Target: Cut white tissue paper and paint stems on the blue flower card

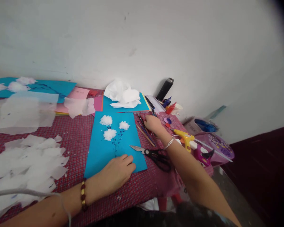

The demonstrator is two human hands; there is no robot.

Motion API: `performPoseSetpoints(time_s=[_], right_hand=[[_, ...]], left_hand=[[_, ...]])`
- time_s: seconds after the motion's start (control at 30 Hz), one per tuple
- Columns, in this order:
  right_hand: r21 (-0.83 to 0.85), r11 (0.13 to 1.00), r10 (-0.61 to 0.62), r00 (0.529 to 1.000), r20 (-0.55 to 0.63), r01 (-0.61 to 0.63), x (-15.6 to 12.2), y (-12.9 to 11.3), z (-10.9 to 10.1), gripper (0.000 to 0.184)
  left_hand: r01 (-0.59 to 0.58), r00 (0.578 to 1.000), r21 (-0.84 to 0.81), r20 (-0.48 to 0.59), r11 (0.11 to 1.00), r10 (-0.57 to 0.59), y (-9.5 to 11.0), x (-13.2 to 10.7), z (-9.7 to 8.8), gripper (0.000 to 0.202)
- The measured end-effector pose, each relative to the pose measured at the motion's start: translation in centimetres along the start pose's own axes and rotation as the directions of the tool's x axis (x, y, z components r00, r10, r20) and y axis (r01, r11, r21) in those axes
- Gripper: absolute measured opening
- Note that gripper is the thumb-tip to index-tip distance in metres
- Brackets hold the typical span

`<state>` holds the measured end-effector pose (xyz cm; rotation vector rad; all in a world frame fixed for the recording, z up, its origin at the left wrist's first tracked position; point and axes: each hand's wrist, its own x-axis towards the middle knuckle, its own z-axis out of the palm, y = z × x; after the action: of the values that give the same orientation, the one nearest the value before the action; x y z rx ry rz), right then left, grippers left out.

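Observation:
A blue paper sheet (97, 157) lies in front of me, bearing white crumpled-paper flowers (109, 134) and dark painted stems. My left hand (117, 172) rests on its lower edge, fingers loosely bent and holding nothing visible. My right hand (153, 123) reaches over the pencils and brushes (145, 135) to the right of the sheet. Its fingers are curled downward, and whatever they grip is hidden. Black-handled scissors (156, 154) lie partly on the sheet's right side, blades slightly apart, below my right forearm.
Torn white paper pieces (30, 160) cover the left of the checked tablecloth (78, 135). Crumpled white tissue (123, 94) sits at the back. Rightward are a black flask (165, 89), paint bottles (171, 108), a yellow glue gun (185, 138) and a purple basket (217, 148). A wall stands behind.

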<state>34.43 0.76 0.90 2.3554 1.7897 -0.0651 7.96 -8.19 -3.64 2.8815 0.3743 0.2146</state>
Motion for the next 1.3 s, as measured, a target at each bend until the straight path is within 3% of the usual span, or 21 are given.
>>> performPoseSetpoints(time_s=[0.27, 0.4, 0.6, 0.63, 0.67, 0.77, 0.83, 0.87, 0.93, 1.03, 1.07, 1.13, 1.3], right_hand=[[0.081, 0.997, -0.011, 1.0, -0.011, 0.012, 0.2, -1.2, 0.5, 0.035], [0.177, 0.984, 0.004, 1.0, -0.031, 0.002, 0.0, -1.1, -0.3, 0.032], [0.408, 0.908, -0.063, 0.995, -0.083, 0.091, -3.8, 0.4, -1.9, 0.051], [0.49, 0.864, -0.088, 0.993, -0.08, 0.116, -4.9, 0.5, -1.7, 0.049], [0.659, 0.74, -0.12, 0.99, -0.072, 0.137, -6.1, 0.7, -1.4, 0.045], [0.959, 0.268, -0.169, 0.984, -0.048, 0.093, -9.9, 0.7, 0.2, 0.034], [0.988, 0.121, -0.162, 0.984, -0.08, 0.1, -12.1, 0.5, 1.7, 0.027], [0.984, 0.11, -0.154, 0.98, -0.124, 0.141, -13.1, 0.4, 2.4, 0.025], [0.937, 0.246, -0.144, 0.965, -0.219, 0.249, -14.5, 0.2, 3.9, 0.028], [0.654, 0.662, -0.197, 0.927, -0.319, 0.366, -15.7, 0.1, 5.5, 0.033], [0.542, 0.751, -0.227, 0.918, -0.324, 0.377, -15.9, 0.1, 5.9, 0.034], [0.414, 0.824, -0.27, 0.911, -0.312, 0.387, -15.8, 0.3, 6.4, 0.036], [0.399, 0.844, -0.242, 0.917, -0.317, 0.36, -13.7, 1.7, 6.3, 0.039]], left_hand=[[-0.009, 1.0, -0.016, -0.016, 1.0, 0.008, -0.2, 0.1, 0.2, 0.011], [-0.017, 1.0, -0.016, -0.021, 1.0, 0.016, -0.1, 0.0, -0.2, 0.009], [-0.048, 0.999, -0.003, -0.019, 0.999, 0.048, -0.1, -0.2, -0.4, 0.007], [-0.052, 0.998, -0.003, -0.025, 0.999, 0.052, -0.1, -0.2, -0.3, 0.007], [-0.054, 0.998, -0.004, -0.033, 0.999, 0.054, -0.1, -0.2, -0.3, 0.007], [-0.06, 0.997, -0.005, -0.046, 0.998, 0.06, -0.2, -0.2, 0.0, 0.006], [-0.058, 0.997, -0.014, -0.061, 0.998, 0.057, -0.3, -0.2, 0.2, 0.006], [-0.052, 0.996, -0.024, -0.068, 0.998, 0.05, -0.3, -0.3, 0.3, 0.007], [-0.037, 0.996, -0.04, -0.081, 0.998, 0.034, -0.3, -0.3, 0.6, 0.007], [-0.035, 0.997, -0.033, -0.077, 0.999, 0.033, -0.3, -0.3, 0.6, 0.008], [-0.038, 0.997, -0.03, -0.069, 0.999, 0.036, -0.3, -0.2, 0.6, 0.008], [-0.034, 0.998, -0.039, -0.048, 0.999, 0.032, -0.3, -0.2, 0.4, 0.007], [0.001, 0.999, -0.072, -0.038, 0.997, -0.004, -0.2, -0.2, 0.0, 0.008]])
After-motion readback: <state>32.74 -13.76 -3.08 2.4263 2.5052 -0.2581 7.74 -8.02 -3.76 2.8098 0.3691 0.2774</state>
